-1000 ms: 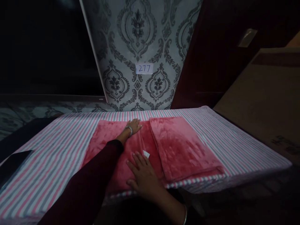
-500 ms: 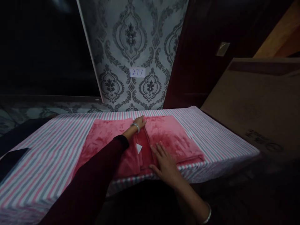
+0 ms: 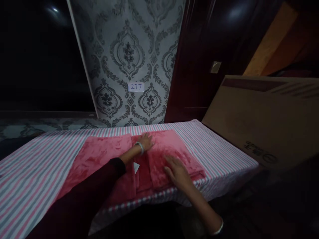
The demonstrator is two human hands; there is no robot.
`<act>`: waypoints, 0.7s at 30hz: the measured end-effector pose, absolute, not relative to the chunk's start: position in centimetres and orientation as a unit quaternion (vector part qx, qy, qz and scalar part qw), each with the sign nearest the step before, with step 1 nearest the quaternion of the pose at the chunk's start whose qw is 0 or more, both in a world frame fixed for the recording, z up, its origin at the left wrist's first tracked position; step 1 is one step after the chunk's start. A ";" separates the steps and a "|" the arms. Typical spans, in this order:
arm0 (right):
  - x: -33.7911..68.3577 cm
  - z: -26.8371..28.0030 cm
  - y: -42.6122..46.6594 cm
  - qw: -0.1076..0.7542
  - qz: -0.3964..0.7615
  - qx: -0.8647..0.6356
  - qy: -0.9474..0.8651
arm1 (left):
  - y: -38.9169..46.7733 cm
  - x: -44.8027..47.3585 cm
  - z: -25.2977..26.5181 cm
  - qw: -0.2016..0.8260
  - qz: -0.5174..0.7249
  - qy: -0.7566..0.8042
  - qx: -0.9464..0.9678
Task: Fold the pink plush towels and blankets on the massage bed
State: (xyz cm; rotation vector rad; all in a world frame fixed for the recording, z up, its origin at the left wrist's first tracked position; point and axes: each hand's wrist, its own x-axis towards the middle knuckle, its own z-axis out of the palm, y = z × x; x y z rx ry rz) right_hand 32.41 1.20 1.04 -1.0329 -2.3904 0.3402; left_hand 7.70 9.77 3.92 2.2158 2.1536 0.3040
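Observation:
A plush pink-red blanket (image 3: pixel 102 154) lies folded on a striped cloth (image 3: pixel 219 149). Its left and right folded parts leave a darker red strip between them, where a small white tag (image 3: pixel 136 167) shows. My left hand (image 3: pixel 146 141) rests with fingers stretched near the blanket's far side, at the inner edge of the right part. Over the right part, nearer the front, my right hand (image 3: pixel 177 170) has its fingers extended; they are a little blurred, and I cannot tell how firmly they touch the plush.
A large cardboard box (image 3: pixel 264 116) stands along the table's right side. Behind the table are patterned wallpaper with a paper marked 277 (image 3: pixel 136 87), a dark screen (image 3: pixel 45 59) at left and a dark red door (image 3: pixel 196 59).
The view has turned slightly right and up. My left hand has moved from the inner edge onto the right part with fingers more spread, and my right hand has shifted right across the blanket.

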 end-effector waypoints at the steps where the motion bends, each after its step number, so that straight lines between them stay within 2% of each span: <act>1: 32.6 0.9 1.8 0.252 0.095 -0.404 -0.874 | 8.8 8.5 3.6 0.009 0.095 0.681 0.726; 5: 32.3 -0.9 1.7 0.167 0.051 -0.432 -0.885 | 5.2 10.9 0.3 0.012 0.055 0.645 0.762; 8: 31.8 -2.0 0.7 0.150 0.053 -0.425 -0.891 | 4.3 11.3 -1.2 0.023 0.019 0.647 0.762; 13: 31.9 -1.8 0.1 0.184 0.058 -0.418 -0.888 | 4.9 11.4 1.5 0.078 -0.007 0.649 0.757; 16: 32.6 -1.2 0.4 0.215 0.100 -0.397 -0.887 | 3.1 12.1 3.2 0.076 0.008 0.628 0.774; 21: 36.3 0.6 3.6 0.293 0.158 -0.426 -0.841 | -3.4 13.9 1.9 0.072 0.042 0.553 0.829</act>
